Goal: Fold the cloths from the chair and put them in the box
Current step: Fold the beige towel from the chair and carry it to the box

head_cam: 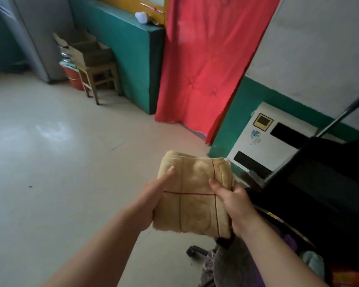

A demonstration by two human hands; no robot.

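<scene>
A folded beige cloth with thin red and dark lines is held up in front of me. My left hand grips its left edge, thumb on top. My right hand grips its right edge. An open cardboard box rests on a wooden stool by the far teal wall. At the bottom right a chair with a wheeled base carries a pile of grey and purple cloths, partly hidden by my right arm.
A red curtain hangs over the doorway ahead. A red bucket stands beside the stool. A white appliance leans on the right wall, with a dark piece of furniture close at my right. Pale floor stretches to the left.
</scene>
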